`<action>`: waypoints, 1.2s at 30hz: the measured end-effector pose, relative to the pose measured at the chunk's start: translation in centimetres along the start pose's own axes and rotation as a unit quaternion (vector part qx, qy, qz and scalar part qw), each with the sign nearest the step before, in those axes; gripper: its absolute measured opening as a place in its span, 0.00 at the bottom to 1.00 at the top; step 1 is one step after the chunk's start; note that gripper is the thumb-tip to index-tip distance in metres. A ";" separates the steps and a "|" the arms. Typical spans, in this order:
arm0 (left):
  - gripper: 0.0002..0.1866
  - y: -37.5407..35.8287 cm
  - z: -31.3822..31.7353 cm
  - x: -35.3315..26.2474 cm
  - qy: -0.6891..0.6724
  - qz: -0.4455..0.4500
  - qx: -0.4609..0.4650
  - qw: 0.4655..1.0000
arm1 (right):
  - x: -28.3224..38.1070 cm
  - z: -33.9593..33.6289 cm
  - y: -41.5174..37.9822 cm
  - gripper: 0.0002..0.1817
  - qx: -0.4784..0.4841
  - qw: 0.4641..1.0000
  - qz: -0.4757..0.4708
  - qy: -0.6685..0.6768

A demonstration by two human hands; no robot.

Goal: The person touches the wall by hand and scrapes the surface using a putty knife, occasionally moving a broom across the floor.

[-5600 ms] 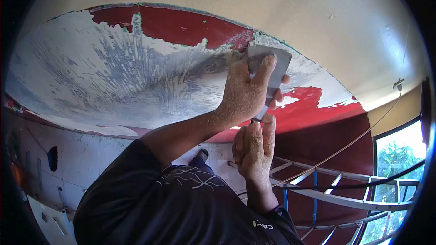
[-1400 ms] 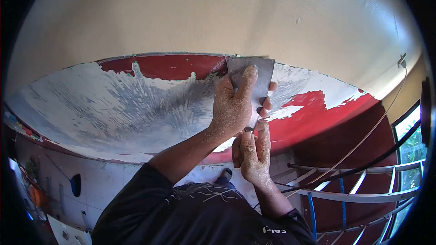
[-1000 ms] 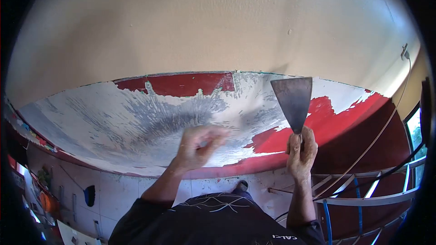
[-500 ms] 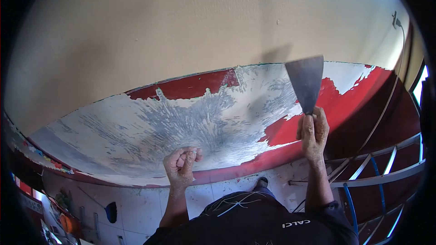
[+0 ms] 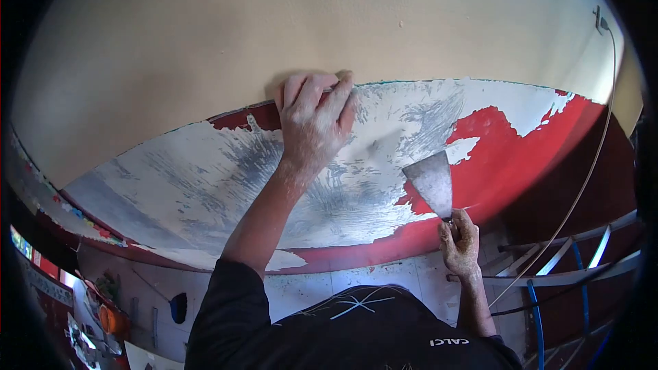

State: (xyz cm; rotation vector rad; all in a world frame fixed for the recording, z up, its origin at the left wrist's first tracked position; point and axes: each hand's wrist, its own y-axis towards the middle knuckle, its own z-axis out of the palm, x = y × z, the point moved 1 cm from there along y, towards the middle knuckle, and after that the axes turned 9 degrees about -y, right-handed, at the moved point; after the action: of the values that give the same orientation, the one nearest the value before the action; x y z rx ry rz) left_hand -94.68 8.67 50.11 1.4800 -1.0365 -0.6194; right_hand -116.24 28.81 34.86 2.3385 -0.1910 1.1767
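Note:
My left hand (image 5: 314, 120) is raised against the wall. Its fingers are bent and drawn together at the line where beige paint meets the stripped band. Whatever lies under the fingertips is hidden. A dark red patch of paint (image 5: 233, 120) shows just left of it. My right hand (image 5: 460, 243), dusty, grips the handle of a putty knife (image 5: 433, 181). The wide metal blade points up and left, held in front of the wall and apart from my left hand. Behind it is the band of scraped white and grey wall (image 5: 370, 164), with bright red paint (image 5: 490, 144) to the right.
A ladder (image 5: 548, 253) lies at the lower right. A cord (image 5: 579, 199) hangs from a wall outlet (image 5: 599, 20). On the tiled floor (image 5: 391, 281) are paint flakes, with a dark broom (image 5: 178, 307) and an orange container (image 5: 110, 318) at the lower left.
My left hand has moved up from low in front of the wall to the upper paint edge. My right hand has lowered the putty knife, and its blade now tilts left.

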 end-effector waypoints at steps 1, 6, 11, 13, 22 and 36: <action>0.14 0.1 0.4 0.3 0.017 0.010 -0.003 1.000 | -0.3 -0.3 -0.2 0.09 -0.004 1.000 -0.003 0.018; 0.13 -0.3 0.8 -0.2 0.071 0.051 0.023 0.996 | -2.5 -2.5 -1.1 0.09 -0.003 1.000 0.002 0.025; 0.14 0.3 0.8 -0.7 0.111 0.091 0.071 0.987 | -2.6 -5.0 -2.2 0.11 -0.006 0.993 0.012 0.114; 0.14 0.8 0.7 -0.3 0.131 0.080 0.118 0.981 | -3.1 -5.5 -2.9 0.11 0.002 0.993 0.010 0.121; 0.10 1.4 0.7 0.1 0.161 0.092 0.173 0.967 | -2.3 -7.5 -4.5 0.09 0.039 0.988 0.010 0.150; 0.06 0.6 -1.8 -1.0 0.189 -0.009 0.129 0.973 | -3.4 -9.2 -5.3 0.09 0.066 0.989 -0.008 0.132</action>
State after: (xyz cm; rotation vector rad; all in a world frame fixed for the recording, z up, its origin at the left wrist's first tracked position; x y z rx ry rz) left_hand -93.71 10.45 50.82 1.7525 -0.8256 -0.2033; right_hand -123.07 37.59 34.70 2.2593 -0.0027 1.5162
